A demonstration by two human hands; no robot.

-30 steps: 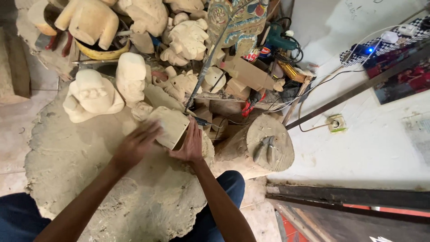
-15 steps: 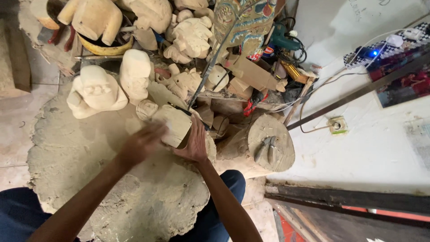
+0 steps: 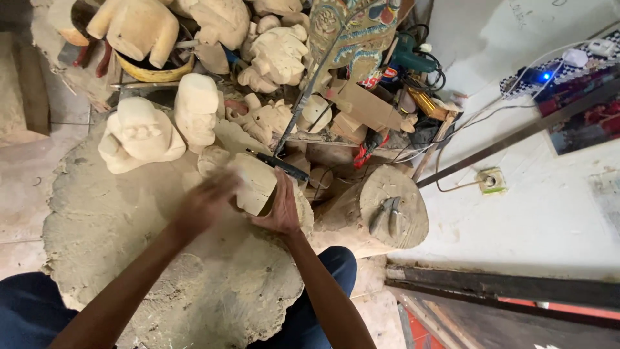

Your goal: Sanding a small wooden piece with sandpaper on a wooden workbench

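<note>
While both hands work at its far edge, a broad, rough stump slab [image 3: 129, 258] serves as the bench. Item held: a pale, partly shaped wood block [image 3: 255, 184], resting on the slab near its upper right rim. Right hand [image 3: 279, 208]: fingers curled against the block's right side, steadying it. Left hand [image 3: 206, 201]: laid on the block's left face, blurred; whether its fingers are spread or gripping cannot be told. Beside them, upper left on the slab: a carved squat figure [image 3: 139, 132] and a carved head [image 3: 196, 110], both unpainted. Behind: a heap of rough carvings and offcuts. Right of the slab: a smaller log round [image 3: 394, 207] with pliers [image 3: 386, 215] lying on top.
</note>
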